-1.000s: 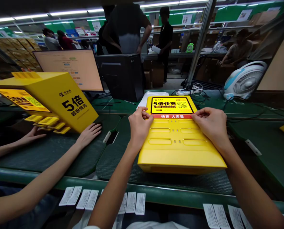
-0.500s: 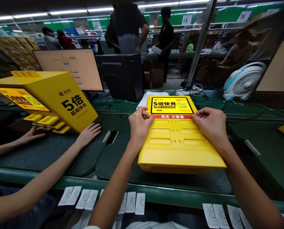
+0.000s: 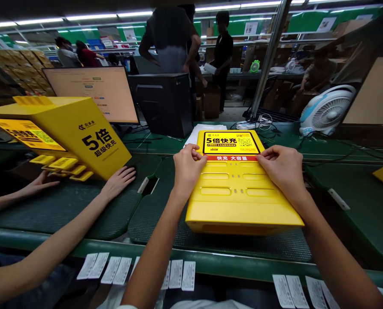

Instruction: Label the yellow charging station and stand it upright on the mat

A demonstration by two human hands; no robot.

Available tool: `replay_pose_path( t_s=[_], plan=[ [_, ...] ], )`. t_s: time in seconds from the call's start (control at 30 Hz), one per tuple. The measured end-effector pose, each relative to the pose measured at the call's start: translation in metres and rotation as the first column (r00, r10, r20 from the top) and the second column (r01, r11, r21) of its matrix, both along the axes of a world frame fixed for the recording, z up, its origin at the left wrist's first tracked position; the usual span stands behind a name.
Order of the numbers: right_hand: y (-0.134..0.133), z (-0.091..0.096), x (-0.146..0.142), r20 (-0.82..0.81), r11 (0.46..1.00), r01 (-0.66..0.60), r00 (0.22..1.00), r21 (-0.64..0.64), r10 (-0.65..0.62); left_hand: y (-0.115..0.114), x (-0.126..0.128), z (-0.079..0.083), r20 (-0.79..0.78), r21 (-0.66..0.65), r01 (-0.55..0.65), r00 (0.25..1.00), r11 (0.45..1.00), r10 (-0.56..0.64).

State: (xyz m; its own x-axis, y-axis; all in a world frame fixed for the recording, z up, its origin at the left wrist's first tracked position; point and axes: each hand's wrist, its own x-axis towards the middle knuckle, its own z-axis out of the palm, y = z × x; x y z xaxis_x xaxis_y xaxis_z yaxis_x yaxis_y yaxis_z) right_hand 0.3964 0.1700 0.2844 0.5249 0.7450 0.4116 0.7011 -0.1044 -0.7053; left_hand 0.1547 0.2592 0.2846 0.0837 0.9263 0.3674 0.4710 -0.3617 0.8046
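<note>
A yellow charging-station case (image 3: 239, 197) lies flat on a dark green mat (image 3: 165, 231) in front of me. It carries a black-and-yellow label with a QR code (image 3: 230, 143) and a red strip sticker (image 3: 232, 158) just below it. My left hand (image 3: 186, 169) pinches the left end of the red strip with curled fingers. My right hand (image 3: 280, 169) pinches its right end, pressing it against the case.
A co-worker's two hands (image 3: 117, 182) rest beside a second yellow case (image 3: 65, 133) at the left. Behind stand a monitor (image 3: 93, 92), a black computer tower (image 3: 164, 103) and a white fan (image 3: 326, 109). White paper labels (image 3: 178, 272) hang along the near table edge. Several people stand at the back.
Hardly anything has moved; both my hands stay on the ends of the red strip. A person standing at the back has shifted a little.
</note>
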Motion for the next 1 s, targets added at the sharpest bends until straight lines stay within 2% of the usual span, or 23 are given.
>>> replay_pose_path(
  t_s=[0.47,0.67,0.8,0.87,0.93,0.97,1.0],
  plan=[
    [0.000,-0.003,0.000,0.104,1.000,0.019,0.994,0.007,-0.020,0.006,0.002,0.025,-0.271,-0.136,-0.063,0.962,0.989,0.024],
    [0.002,-0.007,0.003,0.133,0.999,0.028,0.991,0.020,-0.031,0.005,0.004,0.027,-0.334,-0.143,-0.089,0.942,0.986,0.036],
    [0.000,-0.011,0.009,0.221,0.997,0.046,0.973,0.061,-0.058,0.000,0.005,0.026,-0.377,-0.106,-0.098,0.925,0.989,0.051],
    [-0.005,-0.010,0.011,0.282,0.997,0.008,0.959,0.073,-0.028,-0.006,0.005,0.025,-0.405,-0.053,-0.121,0.910,0.991,0.089],
    [-0.008,-0.008,0.010,0.359,0.990,-0.127,0.928,0.060,0.097,-0.011,0.007,0.025,-0.446,0.066,-0.084,0.889,0.994,0.105],
    [-0.009,-0.007,0.009,0.402,0.971,-0.237,0.894,0.043,0.200,-0.014,0.008,0.024,-0.475,0.122,-0.006,0.878,0.993,0.064],
    [-0.008,-0.005,0.007,0.438,0.934,-0.358,0.841,0.014,0.316,-0.016,0.009,0.023,-0.517,0.147,0.122,0.855,0.982,-0.029]
  ],
)
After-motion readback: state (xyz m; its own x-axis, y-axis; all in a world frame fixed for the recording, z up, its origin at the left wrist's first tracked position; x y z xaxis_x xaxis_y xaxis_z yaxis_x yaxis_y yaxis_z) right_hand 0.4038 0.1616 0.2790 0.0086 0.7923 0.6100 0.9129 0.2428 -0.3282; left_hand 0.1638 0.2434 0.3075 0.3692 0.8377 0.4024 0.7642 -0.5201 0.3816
